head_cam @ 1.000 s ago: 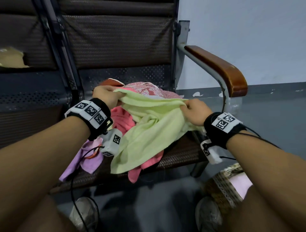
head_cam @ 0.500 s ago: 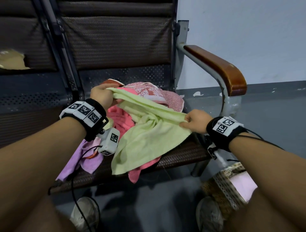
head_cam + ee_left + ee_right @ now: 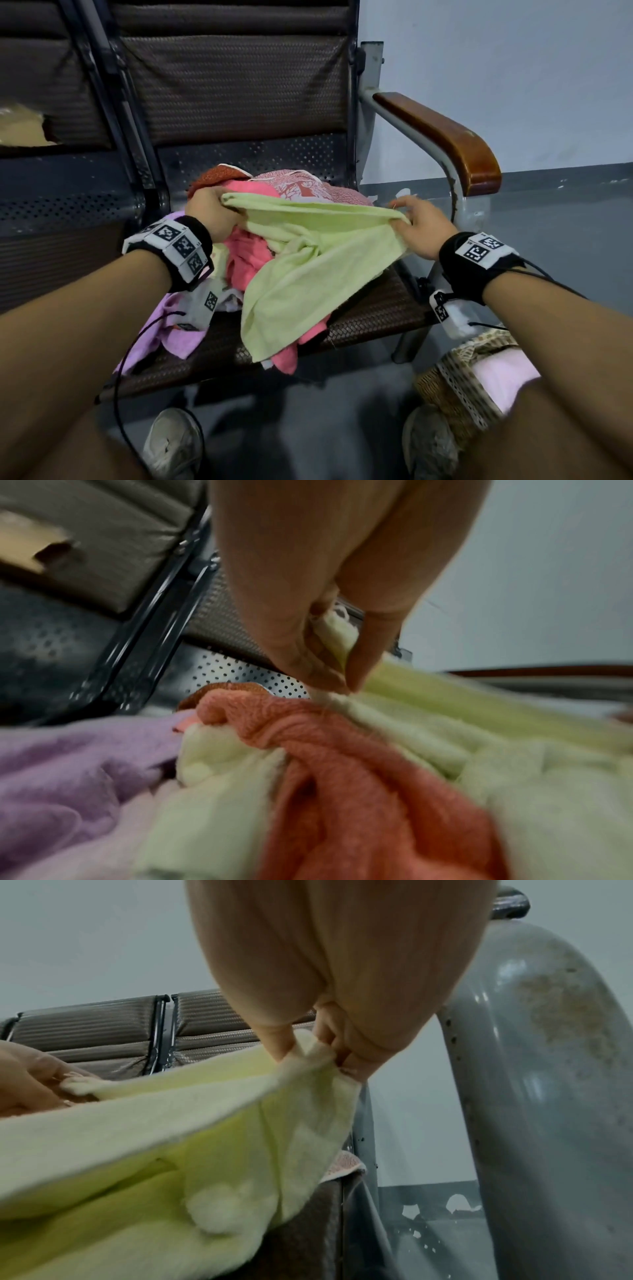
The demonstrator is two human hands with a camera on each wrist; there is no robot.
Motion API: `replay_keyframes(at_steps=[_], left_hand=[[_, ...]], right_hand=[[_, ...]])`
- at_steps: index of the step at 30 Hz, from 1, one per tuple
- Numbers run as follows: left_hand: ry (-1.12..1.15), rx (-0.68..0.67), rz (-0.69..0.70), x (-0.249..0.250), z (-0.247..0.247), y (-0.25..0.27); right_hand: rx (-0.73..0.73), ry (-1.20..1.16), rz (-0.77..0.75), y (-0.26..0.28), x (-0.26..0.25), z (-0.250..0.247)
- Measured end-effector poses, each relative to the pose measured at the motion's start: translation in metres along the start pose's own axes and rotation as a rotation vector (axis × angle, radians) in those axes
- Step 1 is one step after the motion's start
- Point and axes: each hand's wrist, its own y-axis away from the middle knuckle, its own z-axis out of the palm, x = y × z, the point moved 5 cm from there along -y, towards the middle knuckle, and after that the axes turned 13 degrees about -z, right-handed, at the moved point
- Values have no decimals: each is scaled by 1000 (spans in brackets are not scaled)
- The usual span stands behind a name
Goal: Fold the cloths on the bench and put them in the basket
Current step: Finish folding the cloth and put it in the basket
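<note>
- The green cloth [image 3: 308,270] hangs over the cloth pile on the table [image 3: 376,315], its top edge stretched between both hands and its lower part draped toward 6 o'clock.
- The left hand [image 3: 209,219] grips one top corner at 9 o'clock of the cloth; the left wrist view shows thumb and fingers curled round the bunched fabric.
- The right hand [image 3: 421,229] pinches the opposite top corner at 3 o'clock, thumb against fingers, as the right wrist view confirms.
- Handling, as a judgement: the cloth looks like light, soft terry with no stiffness. It will sag wherever unsupported, so hold it at the corners and keep the edge taut.
- The lower hem is partly bunched near the centre; it probably needs a shake or a lift before a clean fold.
- Beneath lie a pink cloth [image 3: 246,253], a lilac cloth [image 3: 178,329] at 8 o'clock and a patterned red cloth [image 3: 308,188] at 12 o'clock; these may snag or drag along.
- The armrest [image 3: 445,137] stands just beyond the right hand at 2 o'clock and limits outward travel.
- The basket [image 3: 455,383] sits on the floor at 4 o'clock, partly hidden by the right forearm.
</note>
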Motion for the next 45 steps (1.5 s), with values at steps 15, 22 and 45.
replay_keyframes(at_steps=[15,22,45], left_hand=[[451,114,202,65,-69,15],[532,166,259,107,-135,25],[694,-381,109,185,-53,122]], right_hand=[[193,49,-86,-20,-70,-79],[304,-127,-141,-33,-115,-134],[-15,-673,102,-35,-189,-90]])
